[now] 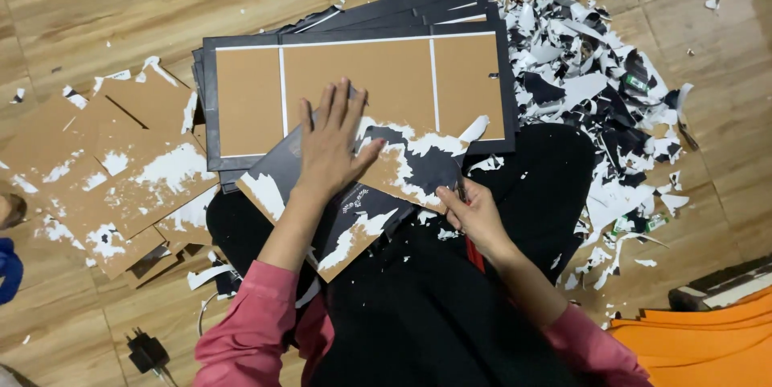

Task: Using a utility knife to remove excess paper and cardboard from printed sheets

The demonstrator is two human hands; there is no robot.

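Panel: a half-stripped cardboard panel point(378, 186) is laid across the lap, its long axis running from lower left to upper right; black-and-white covering is left on it in patches.
Left hand: the left hand point(330, 146) is pressed flat on the panel, fingers spread and pointing up the picture.
Right hand: the right hand point(474, 214) is closed at the panel's lower right edge on a thin tool point(463, 188) with a red handle; the blade is too small to be made out.
Stack: a stack of black-bordered brown boards point(362, 81) is set just beyond the panel, partly under it.
Left side: stripped boards point(121, 170) are spread flat.
Right side: a heap of torn scraps point(595, 81) is piled up; orange sheets point(708, 347) are seen at the lower right corner.
Surface: a wooden floor point(96, 9) is strewn with white flecks.
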